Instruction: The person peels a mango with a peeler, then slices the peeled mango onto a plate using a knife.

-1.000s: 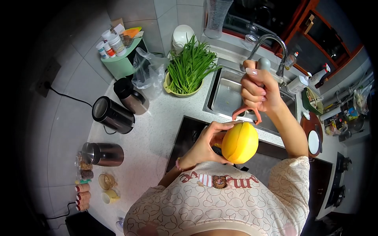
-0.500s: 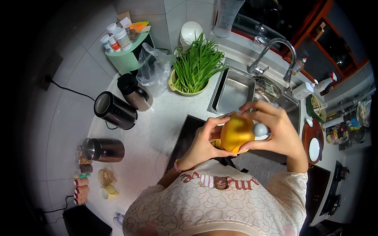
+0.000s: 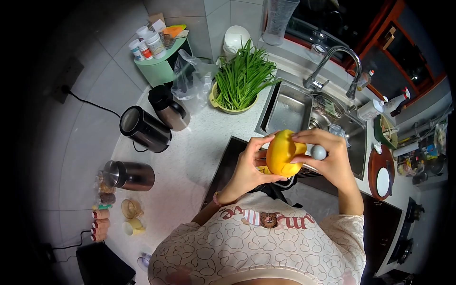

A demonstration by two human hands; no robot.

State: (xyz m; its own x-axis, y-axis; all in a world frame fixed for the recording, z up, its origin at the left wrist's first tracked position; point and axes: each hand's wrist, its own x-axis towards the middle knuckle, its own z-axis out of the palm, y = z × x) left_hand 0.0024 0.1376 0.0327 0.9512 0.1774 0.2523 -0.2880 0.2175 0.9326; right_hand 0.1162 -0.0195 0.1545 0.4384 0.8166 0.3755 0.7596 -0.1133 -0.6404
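In front of my chest, my left hand [image 3: 247,166] cups a yellow mango [image 3: 280,154] from the left, thumb below and fingers behind it. My right hand [image 3: 331,154] is closed around a tool whose rounded grey handle end [image 3: 318,152] sticks out of the palm; the rest of it is hidden. The right thumb and fingertips touch the mango's right side. Its surface there looks uneven, with an edge like a strip of lifted peel. Below the hands, a dark container or bag [image 3: 285,182] is partly covered.
A sink [image 3: 358,154] with a metal tray [image 3: 289,111] and faucet [image 3: 354,85] lies ahead. Green leafy stalks [image 3: 244,78] fill a basket [image 3: 232,112]. Kettles [image 3: 145,129] and a canister [image 3: 130,175] stand left. A brown board [image 3: 375,178] leans right.
My right hand has come down slightly, its fingers now resting against the mango instead of arching over it. The mango is tilted differently. The whole view has shifted a little.
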